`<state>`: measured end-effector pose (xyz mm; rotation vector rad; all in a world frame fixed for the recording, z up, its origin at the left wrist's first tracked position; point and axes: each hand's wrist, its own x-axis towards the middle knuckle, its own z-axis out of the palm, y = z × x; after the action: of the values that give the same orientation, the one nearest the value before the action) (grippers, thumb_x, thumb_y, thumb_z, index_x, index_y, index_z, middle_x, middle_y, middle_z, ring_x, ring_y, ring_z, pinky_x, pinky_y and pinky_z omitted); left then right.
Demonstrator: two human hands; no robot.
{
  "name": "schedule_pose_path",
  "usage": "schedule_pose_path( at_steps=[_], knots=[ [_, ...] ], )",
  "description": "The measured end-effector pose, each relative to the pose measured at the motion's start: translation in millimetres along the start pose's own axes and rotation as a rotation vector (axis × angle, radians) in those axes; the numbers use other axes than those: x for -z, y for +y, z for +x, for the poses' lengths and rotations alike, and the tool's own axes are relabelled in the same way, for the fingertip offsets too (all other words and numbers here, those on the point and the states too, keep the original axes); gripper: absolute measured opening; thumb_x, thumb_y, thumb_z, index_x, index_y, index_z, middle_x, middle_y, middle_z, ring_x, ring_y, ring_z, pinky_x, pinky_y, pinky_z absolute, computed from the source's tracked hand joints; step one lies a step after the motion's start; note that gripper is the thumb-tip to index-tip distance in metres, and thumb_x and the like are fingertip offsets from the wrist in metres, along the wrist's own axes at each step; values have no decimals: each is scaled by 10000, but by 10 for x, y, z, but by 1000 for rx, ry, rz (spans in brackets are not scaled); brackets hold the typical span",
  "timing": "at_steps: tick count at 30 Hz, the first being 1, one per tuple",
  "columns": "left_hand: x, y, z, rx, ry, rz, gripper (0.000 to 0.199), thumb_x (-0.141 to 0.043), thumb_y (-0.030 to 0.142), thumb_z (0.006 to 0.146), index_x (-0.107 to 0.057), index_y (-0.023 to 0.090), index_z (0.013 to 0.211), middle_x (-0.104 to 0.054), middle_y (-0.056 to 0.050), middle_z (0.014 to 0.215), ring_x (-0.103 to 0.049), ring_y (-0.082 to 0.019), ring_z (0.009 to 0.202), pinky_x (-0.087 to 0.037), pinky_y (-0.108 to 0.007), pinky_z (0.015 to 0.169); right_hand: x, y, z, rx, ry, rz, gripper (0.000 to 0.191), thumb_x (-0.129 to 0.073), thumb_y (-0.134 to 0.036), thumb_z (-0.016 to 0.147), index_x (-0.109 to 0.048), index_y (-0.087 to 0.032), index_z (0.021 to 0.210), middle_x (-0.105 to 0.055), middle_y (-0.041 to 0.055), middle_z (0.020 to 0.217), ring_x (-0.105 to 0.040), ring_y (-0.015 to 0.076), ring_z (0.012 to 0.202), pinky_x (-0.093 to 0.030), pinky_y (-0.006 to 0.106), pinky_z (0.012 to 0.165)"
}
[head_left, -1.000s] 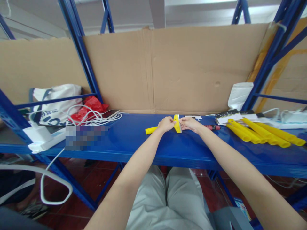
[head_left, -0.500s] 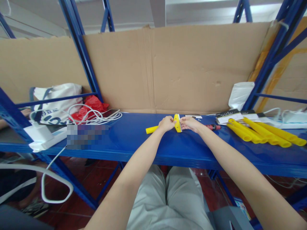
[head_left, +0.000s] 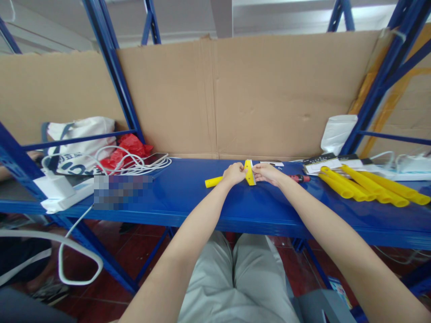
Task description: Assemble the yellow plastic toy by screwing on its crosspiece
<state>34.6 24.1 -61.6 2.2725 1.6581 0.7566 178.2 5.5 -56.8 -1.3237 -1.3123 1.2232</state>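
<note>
Above the middle of the blue shelf, a yellow scraper (head_left: 249, 173) with a pale blade edge is held between both hands. My left hand (head_left: 234, 174) is closed round its yellow handle (head_left: 213, 182), whose end sticks out to the left of the fist. From the right, the fingers of my right hand (head_left: 266, 173) pinch the scraper head at its blade side. A red and black tool (head_left: 299, 178) lies just right of my right hand, partly hidden by the wrist. Behind that hand is a small white and dark flat item (head_left: 272, 163).
Several yellow tubes (head_left: 365, 186) lie at the right beside black and white boxes (head_left: 321, 163). White cables (head_left: 129, 163), a red bag (head_left: 129, 148) and a power strip (head_left: 72, 195) are at the left. A cardboard panel (head_left: 262, 98) stands behind the shelf (head_left: 182, 197).
</note>
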Motion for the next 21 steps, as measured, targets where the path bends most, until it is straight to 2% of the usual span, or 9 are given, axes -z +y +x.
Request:
schedule_pose_path(
  at_steps=[7,12,16,21],
  knots=[
    [-7,30,-22,-13,36,-12,183,-527,314,887,-651,204,965,-699,-78,1051,-641,-214,988,-483,-304,827,12,3,39,12,7,19,234,-506,-47,875,-537,-155,669,-594,-7,520,-556,73,483,-475,171,529],
    [-34,26,-16,-79,53,-11,203,-512,300,905,-658,182,980,-702,-94,1025,-639,-210,987,-475,-292,841,17,4,60,27,21,17,199,-568,-72,849,-542,-153,669,-634,15,570,-576,83,519,-495,187,557],
    [-35,13,-27,-168,21,53,243,-486,305,917,-647,162,1031,-696,-112,1054,-642,-228,1010,-475,-295,853,1,-17,57,9,53,18,170,-573,-48,831,-563,-147,694,-610,6,527,-563,92,486,-491,201,536],
    [-31,20,-72,-237,-34,138,332,-511,397,906,-602,186,1146,-661,-117,1170,-608,-266,1112,-459,-322,917,-4,-50,26,25,139,44,232,-522,-2,820,-542,-154,645,-530,-27,458,-496,76,425,-440,185,483]
  ],
)
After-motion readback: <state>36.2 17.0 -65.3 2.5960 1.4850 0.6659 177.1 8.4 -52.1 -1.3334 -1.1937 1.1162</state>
